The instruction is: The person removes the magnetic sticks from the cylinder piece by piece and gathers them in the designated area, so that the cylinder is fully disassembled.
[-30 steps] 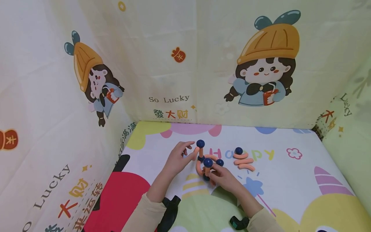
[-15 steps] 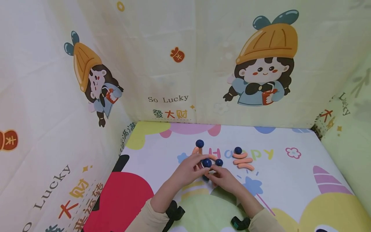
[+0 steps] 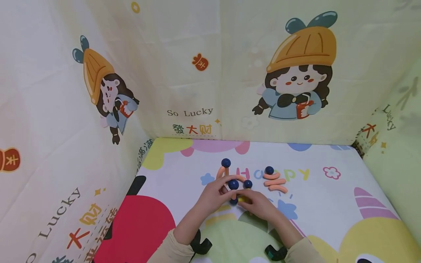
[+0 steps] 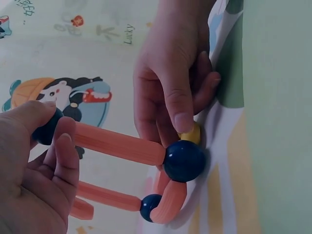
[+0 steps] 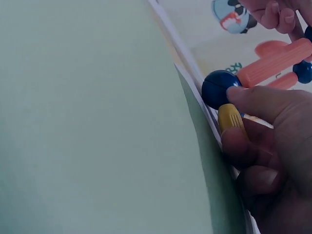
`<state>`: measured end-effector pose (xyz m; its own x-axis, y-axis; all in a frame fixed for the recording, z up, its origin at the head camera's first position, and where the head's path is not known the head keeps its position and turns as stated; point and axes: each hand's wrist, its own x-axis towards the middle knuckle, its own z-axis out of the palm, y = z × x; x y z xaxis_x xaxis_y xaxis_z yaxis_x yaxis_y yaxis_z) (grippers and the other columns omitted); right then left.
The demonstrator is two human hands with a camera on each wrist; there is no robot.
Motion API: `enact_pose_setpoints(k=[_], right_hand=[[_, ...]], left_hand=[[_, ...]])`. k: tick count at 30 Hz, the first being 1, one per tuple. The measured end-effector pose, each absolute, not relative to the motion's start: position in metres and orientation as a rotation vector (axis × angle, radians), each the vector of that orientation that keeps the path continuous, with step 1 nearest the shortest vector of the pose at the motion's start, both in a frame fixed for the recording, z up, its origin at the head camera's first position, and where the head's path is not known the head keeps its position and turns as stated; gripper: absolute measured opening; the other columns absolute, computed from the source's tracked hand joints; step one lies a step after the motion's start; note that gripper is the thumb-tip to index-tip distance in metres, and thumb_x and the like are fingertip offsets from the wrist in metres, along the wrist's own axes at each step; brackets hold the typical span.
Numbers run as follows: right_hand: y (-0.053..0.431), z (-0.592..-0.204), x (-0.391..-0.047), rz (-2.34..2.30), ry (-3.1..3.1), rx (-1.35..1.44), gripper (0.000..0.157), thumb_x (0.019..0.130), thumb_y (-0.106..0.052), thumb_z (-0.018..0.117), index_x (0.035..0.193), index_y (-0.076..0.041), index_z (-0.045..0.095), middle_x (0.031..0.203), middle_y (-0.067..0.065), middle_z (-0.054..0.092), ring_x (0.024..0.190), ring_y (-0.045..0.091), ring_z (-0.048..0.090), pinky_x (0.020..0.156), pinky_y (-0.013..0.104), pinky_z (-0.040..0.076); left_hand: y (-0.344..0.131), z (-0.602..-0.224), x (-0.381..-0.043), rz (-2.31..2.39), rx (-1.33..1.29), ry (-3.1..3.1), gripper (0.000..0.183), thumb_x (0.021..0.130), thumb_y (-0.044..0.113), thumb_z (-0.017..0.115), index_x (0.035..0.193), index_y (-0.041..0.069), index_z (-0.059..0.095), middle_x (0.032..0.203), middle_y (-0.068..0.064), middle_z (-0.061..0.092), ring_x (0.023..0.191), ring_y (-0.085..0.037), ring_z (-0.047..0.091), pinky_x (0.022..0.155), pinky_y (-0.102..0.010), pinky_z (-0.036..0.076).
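A magnetic building frame of dark blue balls and orange rods stands on the mat before me. My left hand (image 3: 213,195) grips the front upright's top ball (image 3: 233,185), with thumb and fingers around it. From that ball an orange rod (image 4: 119,141) runs down to a lower blue ball (image 4: 185,161). My right hand (image 5: 287,136) pinches a short yellow rod (image 5: 230,119), whose end meets the lower ball; the thumb tip is on that ball. Behind, a second upright carries another blue ball (image 3: 226,163). My left hand hides part of the frame.
Right of the frame, several curved orange rods (image 3: 275,182) lie in a row, with a loose blue ball (image 3: 269,170) beside them. The printed mat (image 3: 329,197) is bordered by fabric walls (image 3: 236,91). Black wrist gear (image 3: 276,252) hangs near the sleeves.
My left hand has come from the rear upright toward me and taken hold of the front upright's top ball. My right hand stays low at the front, where yellow now shows.
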<state>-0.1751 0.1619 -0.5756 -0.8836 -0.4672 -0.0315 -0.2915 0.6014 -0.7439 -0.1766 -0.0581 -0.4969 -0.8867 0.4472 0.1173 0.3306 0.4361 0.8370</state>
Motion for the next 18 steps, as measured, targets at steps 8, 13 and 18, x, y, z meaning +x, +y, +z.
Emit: enact_pose_setpoints(k=[8,13,18], right_hand=[[0.1605,-0.5822,-0.1752,-1.157,2.692,-0.675,0.036,0.097,-0.031,0.063,0.13,-0.044,0.058,0.099,-0.013,0.065,0.054,0.001,0.054,0.062,0.024,0.046],[0.1601,-0.5836,-0.1754,-1.173,2.691,-0.656,0.036,0.097,-0.03,0.064,0.128,-0.046,0.059,0.104,-0.012,0.066,0.054,0.002,0.054,0.06,0.023,0.047],[0.1607,-0.5826,-0.175,-1.205,2.656,-0.627,0.037,0.097,-0.028,0.064,0.129,-0.046,0.059,0.109,-0.01,0.065,0.054,0.004,0.055,0.058,0.024,0.048]], left_hand=[[-0.0581,-0.5012,-0.1752,1.476,0.693,2.562,0.038,0.097,0.035,0.063,0.127,0.056,0.053,0.07,0.0,0.065,0.06,-0.009,0.058,0.051,-0.024,0.044],[-0.0586,-0.5007,-0.1766,1.489,0.591,2.569,0.033,0.095,0.051,0.06,0.128,0.05,0.056,0.066,0.007,0.063,0.061,-0.008,0.057,0.054,-0.024,0.043],[-0.0634,-0.4942,-0.1794,1.539,0.588,2.615,0.046,0.095,0.049,0.061,0.137,0.031,0.057,0.074,0.007,0.063,0.066,-0.005,0.056,0.056,-0.022,0.045]])
